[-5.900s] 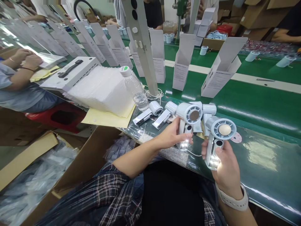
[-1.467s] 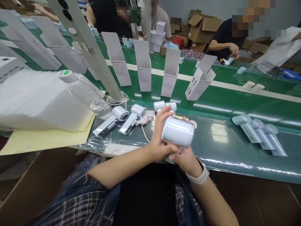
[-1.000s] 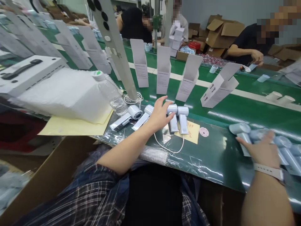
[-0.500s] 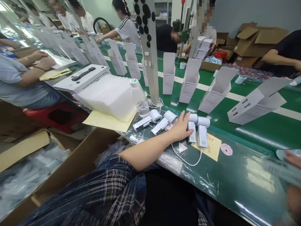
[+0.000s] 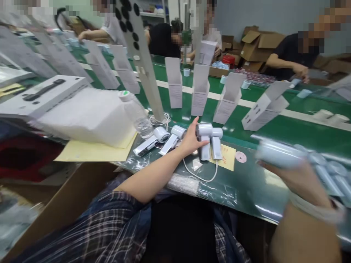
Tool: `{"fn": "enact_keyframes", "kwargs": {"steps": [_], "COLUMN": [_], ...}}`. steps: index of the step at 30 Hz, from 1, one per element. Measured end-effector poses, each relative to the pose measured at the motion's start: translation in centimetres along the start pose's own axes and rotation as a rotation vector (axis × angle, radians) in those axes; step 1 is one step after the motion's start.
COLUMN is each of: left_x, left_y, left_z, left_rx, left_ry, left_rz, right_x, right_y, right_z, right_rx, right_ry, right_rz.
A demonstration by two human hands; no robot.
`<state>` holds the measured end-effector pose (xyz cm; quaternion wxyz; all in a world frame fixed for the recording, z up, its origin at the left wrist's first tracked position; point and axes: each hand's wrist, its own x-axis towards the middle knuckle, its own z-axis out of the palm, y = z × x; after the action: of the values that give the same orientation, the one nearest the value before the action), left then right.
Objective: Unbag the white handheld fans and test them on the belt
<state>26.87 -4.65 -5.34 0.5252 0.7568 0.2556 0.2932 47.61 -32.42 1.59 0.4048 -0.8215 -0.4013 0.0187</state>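
Right hand (image 5: pixel 304 180), blurred, is gripping a pale fan (image 5: pixel 278 153), apparently clear of the green bench (image 5: pixel 245 179) and near a cluster of fans (image 5: pixel 336 168); left hand (image 5: pixel 191 141) is touching a second fan (image 5: pixel 205 129) mid-bench — cannot tell whether the fingers are closing on it. Step in hand, by my reading: the right is carrying one fan while the left is minding another. Next move is probably calling for a firm right-hand hold — and slack in the white cord (image 5: pixel 201 179).

a green workbench (image 5: pixel 244 190) carries 4 pale blue devices (image 5: pixel 216 148) at mid-frame, 1 overlapping a yellow note (image 5: pixel 229 155); a pink disc (image 5: pixel 241 157) lies near, more devices (image 5: pixel 326 177) at far right.
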Motion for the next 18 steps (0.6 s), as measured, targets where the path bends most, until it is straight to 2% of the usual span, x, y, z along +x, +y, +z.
{"fn": "enact_keyframes", "kwargs": {"steps": [1, 2, 5, 7, 10, 12, 14, 16, 18], "left_x": [-0.3, -0.6, -0.6, -0.3, 0.1, -0.1, -0.4, -0.7, -0.9], "left_y": [0.2, 0.4, 0.8, 1.0, 1.3, 1.6, 1.8, 1.8, 1.6], "left_z": [0.0, 0.0, -0.1, -0.2, -0.2, -0.1, 0.1, 0.4, 0.6], "left_rx": [-0.056, -0.122, -0.457, -0.66, -0.788, -0.852, -0.896, -0.922, -0.941], "left_ry": [0.028, 0.058, 0.143, 0.14, 0.094, 0.071, 0.046, 0.016, -0.011], "left_rz": [0.044, 0.068, -0.036, -0.16, -0.244, -0.287, -0.335, -0.39, -0.451], "right_x": [0.3, 0.6, 1.0, 0.9, 1.2, 1.9, 2.6, 2.8, 2.6], "right_y": [0.5, 1.3, 4.6, 6.8, 8.5, 8.0, 6.3, 3.8, 1.1], "right_z": [0.6, 1.2, 2.0, 1.4, -0.3, -0.8, 0.4, 3.5, 7.7], "right_rx": [-0.228, -0.336, -0.503, -0.572, -0.616, -0.609, -0.578, -0.497, -0.38], "right_ry": [-0.042, -0.018, 0.105, 0.22, 0.36, 0.42, 0.427, 0.297, 0.052], "right_rz": [0.129, 0.204, 0.327, 0.392, 0.475, 0.496, 0.463, 0.368, 0.246]}}
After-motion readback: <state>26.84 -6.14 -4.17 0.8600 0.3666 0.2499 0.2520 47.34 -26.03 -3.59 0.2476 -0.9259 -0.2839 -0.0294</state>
